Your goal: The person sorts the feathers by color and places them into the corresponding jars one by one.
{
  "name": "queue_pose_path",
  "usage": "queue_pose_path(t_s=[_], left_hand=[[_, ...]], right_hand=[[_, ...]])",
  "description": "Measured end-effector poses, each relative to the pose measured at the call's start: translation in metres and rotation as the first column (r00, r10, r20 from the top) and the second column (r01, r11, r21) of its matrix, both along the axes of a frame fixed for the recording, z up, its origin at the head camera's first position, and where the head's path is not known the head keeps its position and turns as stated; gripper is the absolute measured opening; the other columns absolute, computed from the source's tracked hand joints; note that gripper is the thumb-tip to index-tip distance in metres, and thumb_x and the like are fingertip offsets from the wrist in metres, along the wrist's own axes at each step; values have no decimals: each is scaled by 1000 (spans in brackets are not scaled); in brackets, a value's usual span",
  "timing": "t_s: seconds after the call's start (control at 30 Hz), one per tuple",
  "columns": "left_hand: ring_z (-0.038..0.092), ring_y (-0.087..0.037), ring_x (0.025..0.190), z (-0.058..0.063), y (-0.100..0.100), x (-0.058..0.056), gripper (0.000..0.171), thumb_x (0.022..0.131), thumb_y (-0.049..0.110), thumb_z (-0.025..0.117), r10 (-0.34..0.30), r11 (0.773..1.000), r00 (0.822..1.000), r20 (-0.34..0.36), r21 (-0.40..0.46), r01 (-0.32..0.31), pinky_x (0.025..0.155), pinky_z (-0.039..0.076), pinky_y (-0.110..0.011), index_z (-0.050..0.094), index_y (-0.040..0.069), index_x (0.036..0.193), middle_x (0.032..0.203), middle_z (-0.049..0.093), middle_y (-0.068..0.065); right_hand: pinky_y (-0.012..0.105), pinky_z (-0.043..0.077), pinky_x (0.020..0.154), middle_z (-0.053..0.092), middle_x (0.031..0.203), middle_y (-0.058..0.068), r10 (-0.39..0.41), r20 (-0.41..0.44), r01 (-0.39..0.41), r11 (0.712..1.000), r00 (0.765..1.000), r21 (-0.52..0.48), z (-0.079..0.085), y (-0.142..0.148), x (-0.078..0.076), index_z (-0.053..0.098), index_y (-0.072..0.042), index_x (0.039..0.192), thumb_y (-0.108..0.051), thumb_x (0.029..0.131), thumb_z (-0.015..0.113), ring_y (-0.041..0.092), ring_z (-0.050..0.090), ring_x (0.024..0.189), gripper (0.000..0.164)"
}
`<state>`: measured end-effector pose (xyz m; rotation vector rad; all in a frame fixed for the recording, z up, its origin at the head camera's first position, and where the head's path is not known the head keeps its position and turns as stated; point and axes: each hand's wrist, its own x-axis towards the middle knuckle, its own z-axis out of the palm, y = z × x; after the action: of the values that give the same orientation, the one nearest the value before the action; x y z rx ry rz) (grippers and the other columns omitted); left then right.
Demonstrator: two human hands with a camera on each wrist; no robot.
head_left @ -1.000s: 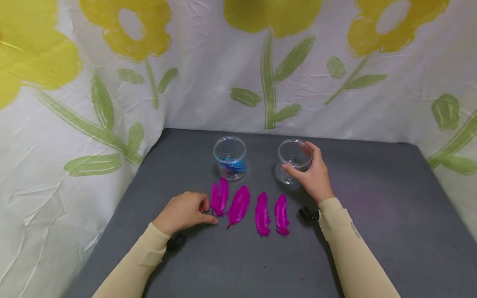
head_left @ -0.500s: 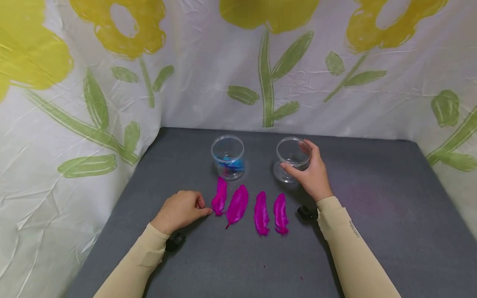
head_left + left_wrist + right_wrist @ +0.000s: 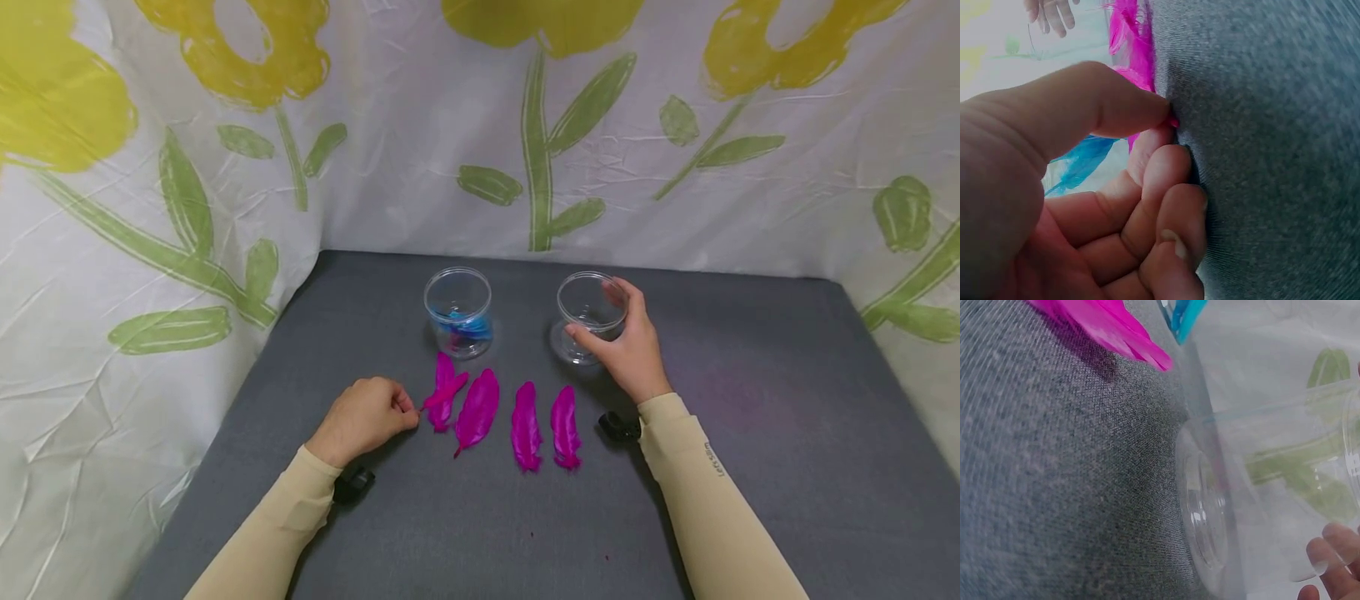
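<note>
The quill end of a slim magenta feather (image 3: 447,389) was pinched between thumb and forefinger of the left hand (image 3: 369,417), probably because that bare end could be taken without the vane being crushed; the remaining fingers were curled in. A transparent plastic cup (image 3: 581,321) was gripped from its outer side by the right hand (image 3: 636,354), thumb in front and fingers behind, presumably so that it was steadied on the grey fabric (image 3: 480,525). Blue feathers (image 3: 467,326) were contained in the other transparent cup (image 3: 459,293), which was left untouched. To the right, a broad magenta feather (image 3: 477,408) and 2 narrower feathers (image 3: 527,427) were spaced apart, perhaps so that each could be picked up singly. The pinched feather, vivid, short and tapered, was slanted across a larger magenta feather (image 3: 443,367); whether the 2 were touching could not be told from above.
</note>
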<state>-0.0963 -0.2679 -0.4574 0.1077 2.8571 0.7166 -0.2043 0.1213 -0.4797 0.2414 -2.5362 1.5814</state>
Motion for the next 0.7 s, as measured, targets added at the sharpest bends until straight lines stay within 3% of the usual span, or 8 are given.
queue_pose_path(t_s=[0.33,0.7], left_hand=[[56,-9,57,-2,-5,-1,15,81,19,82,-17,999,996,-83,43,21,55,47,-29,71,23,70,64,65,10],[59,-7,62,20,-4,-5,12,84,14,78,-52,992,979,-199,101,73,62,51,-26,71,22,80,70,66,12]], right_hand=[[63,31,128,46,170,2,15,-2,-15,1000,1000,14,3,-1,1,27,-23,168,-44,89,89,29,41,159,103],[62,31,129,43,171,-3,55,40,-55,998,998,-9,0,-8,5,27,-27,167,-52,88,88,24,38,162,103]])
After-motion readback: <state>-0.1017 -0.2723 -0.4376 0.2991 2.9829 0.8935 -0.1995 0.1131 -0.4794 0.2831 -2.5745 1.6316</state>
